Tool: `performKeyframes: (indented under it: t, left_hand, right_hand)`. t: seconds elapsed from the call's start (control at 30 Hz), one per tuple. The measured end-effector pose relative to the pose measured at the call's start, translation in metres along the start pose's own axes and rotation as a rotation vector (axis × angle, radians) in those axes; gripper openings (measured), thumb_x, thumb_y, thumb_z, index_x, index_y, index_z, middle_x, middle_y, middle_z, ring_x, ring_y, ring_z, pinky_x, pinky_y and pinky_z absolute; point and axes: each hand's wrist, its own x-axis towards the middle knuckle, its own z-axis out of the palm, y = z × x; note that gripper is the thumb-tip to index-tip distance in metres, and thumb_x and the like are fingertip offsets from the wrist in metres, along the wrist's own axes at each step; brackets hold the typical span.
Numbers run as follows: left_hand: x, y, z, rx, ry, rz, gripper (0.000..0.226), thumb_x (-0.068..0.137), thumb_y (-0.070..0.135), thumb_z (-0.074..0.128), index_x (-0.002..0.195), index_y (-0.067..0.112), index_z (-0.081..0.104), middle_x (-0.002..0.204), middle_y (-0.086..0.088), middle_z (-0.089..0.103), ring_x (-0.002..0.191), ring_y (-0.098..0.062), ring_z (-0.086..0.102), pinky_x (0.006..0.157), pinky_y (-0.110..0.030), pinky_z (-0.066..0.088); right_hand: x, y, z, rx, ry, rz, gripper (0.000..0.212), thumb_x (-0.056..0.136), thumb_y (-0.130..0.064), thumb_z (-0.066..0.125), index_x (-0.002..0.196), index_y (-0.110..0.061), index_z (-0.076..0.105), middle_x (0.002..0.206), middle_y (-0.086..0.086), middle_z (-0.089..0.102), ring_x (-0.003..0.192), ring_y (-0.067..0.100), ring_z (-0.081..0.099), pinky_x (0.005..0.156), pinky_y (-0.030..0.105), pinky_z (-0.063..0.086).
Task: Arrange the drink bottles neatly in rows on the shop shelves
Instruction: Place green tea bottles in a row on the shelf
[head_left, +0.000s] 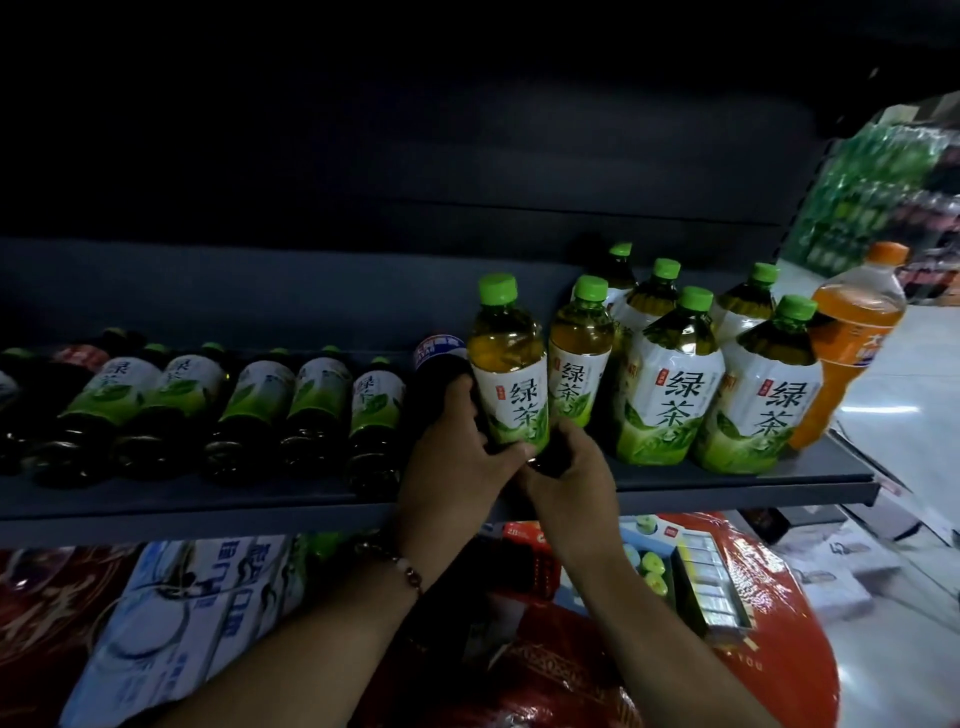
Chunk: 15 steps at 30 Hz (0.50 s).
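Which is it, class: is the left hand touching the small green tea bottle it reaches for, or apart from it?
Touching. The head view shows the left hand with its fingers pressed against the lower label of the small green tea bottle.

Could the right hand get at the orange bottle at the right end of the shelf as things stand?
Probably yes, once it lets go. The right hand now grips the base of a small green tea bottle. The orange bottle stands at the open shelf end, its front and right side exposed; big tea bottles crowd only its left.
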Motion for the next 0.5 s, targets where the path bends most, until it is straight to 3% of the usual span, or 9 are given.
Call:
performKeyframes:
  t: [0.07, 0.13, 0.33, 0.5]
  left_hand:
    - [0.005, -0.003, 0.008, 0.105, 0.022, 0.039, 0.071, 0.077, 0.035, 0.079, 0.136, 0.032, 0.038, 0.121, 0.014, 0.057, 0.105, -0.008, 0.062, 0.086, -0.034, 0.055]
    - [0.009, -0.003, 0.014, 0.223, 0.025, 0.063, 0.071, 0.082, 0.041, 0.072, 0.143, 0.032, 0.037, 0.134, 0.005, 0.051, 0.115, -0.016, 0.058, 0.091, -0.041, 0.054]
    - [0.018, -0.003, 0.022, 0.5, 0.031, 0.152, 0.079, 0.093, 0.046, 0.057, 0.155, 0.025, 0.015, 0.139, 0.0, 0.056, 0.12, -0.019, 0.056, 0.087, -0.033, 0.05]
    - [0.02, -0.001, 0.021, 0.541, -0.006, 0.139, 0.08, 0.095, 0.046, 0.055, 0.156, 0.024, 0.008, 0.142, -0.001, 0.052, 0.121, -0.019, 0.056, 0.087, -0.033, 0.05]
  right_hand:
    - [0.005, 0.006, 0.005, -0.13, 0.05, 0.036, 0.047, 0.08, -0.013, 0.076, 0.121, -0.029, 0.062, 0.106, -0.012, 0.058, 0.097, -0.001, 0.054, 0.084, 0.016, 0.043]
    - [0.008, 0.01, 0.007, -0.194, 0.053, 0.077, 0.048, 0.082, -0.014, 0.074, 0.127, -0.022, 0.06, 0.11, -0.005, 0.055, 0.099, 0.002, 0.048, 0.084, 0.017, 0.037]
    - [0.021, 0.02, 0.008, -0.276, 0.074, 0.071, 0.039, 0.086, -0.024, 0.071, 0.123, -0.018, 0.061, 0.115, -0.004, 0.059, 0.104, 0.01, 0.054, 0.085, 0.025, 0.044]
    - [0.022, 0.027, 0.01, -0.332, 0.087, 0.05, 0.044, 0.085, -0.027, 0.072, 0.126, -0.016, 0.06, 0.119, 0.004, 0.058, 0.109, 0.02, 0.058, 0.086, 0.027, 0.045]
